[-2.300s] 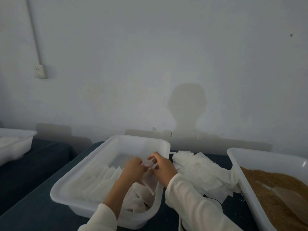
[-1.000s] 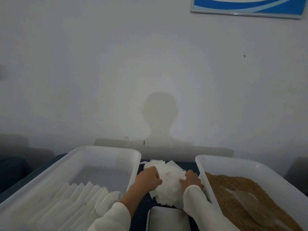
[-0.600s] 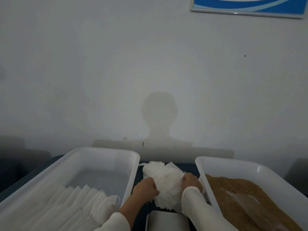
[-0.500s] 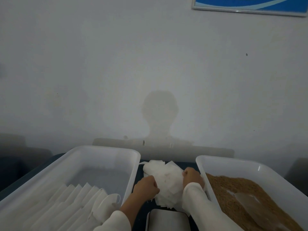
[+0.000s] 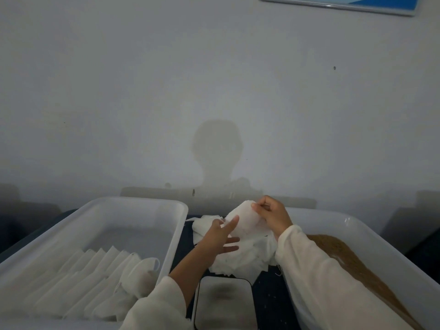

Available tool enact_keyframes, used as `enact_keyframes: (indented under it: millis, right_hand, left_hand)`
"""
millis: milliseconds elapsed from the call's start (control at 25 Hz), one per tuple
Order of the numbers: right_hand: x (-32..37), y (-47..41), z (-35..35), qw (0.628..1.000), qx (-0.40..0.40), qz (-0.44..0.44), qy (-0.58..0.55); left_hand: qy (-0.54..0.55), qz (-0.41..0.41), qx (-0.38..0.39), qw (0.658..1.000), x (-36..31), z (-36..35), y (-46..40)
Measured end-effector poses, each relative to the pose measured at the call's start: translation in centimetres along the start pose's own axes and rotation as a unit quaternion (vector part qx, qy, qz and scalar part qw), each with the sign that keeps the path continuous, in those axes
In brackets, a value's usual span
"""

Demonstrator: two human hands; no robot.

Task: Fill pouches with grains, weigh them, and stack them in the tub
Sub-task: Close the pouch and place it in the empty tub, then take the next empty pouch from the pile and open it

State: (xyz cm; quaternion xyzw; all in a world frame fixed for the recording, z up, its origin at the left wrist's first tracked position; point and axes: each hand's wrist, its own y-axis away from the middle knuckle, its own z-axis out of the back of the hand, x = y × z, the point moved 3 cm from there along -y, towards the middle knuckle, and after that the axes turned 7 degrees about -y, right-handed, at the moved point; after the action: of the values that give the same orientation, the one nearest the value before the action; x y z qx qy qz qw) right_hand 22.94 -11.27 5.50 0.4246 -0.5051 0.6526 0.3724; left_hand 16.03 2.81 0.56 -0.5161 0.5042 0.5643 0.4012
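A heap of empty white pouches [image 5: 240, 260] lies on the dark table between two tubs. My right hand [image 5: 273, 215] pinches the top edge of one empty pouch [image 5: 242, 221] and holds it lifted above the heap. My left hand [image 5: 220, 236] is beside it with fingers straight, touching the pouch's lower side. The white tub [image 5: 133, 206] on the left holds a row of filled pouches [image 5: 95, 279] standing on edge. The right tub [image 5: 371, 236] contains brown grains [image 5: 352, 263]. A flat scale [image 5: 223, 303] sits near me between the tubs.
A pale wall rises right behind the table, with a framed blue sign [image 5: 340, 3] at the top right. Dark tabletop [image 5: 271, 296] shows between the scale and the right tub.
My right hand has lifted one pouch off the heap, and my left hand has opened against it. Earlier, both hands moved from the left tub to the heap.
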Motion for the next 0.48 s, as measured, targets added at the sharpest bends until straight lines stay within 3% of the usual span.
enact_keyframes:
  millis: [120,240,320,480]
  right_hand:
    - [-0.6,1.4,0.2,0.997,0.072,0.005,0.023]
    - [-1.9,2.3,0.0,0.993,0.098,0.016,0.061]
    - [-2.7,2.2,0.2,0.993,0.072,0.015,0.09]
    - [-3.5,1.3,1.1,0.995,-0.039,0.002,0.097]
  left_hand:
    - [0.137,0.0,-0.034,0.99,0.7,-0.3,-0.6]
    - [0.146,-0.044,-0.1,0.983,1.7,0.1,-1.4]
    - [0.115,-0.06,-0.113,0.985,2.1,0.3,-1.8]
    - [-0.092,-0.127,-0.107,0.982,2.4,0.2,-2.7]
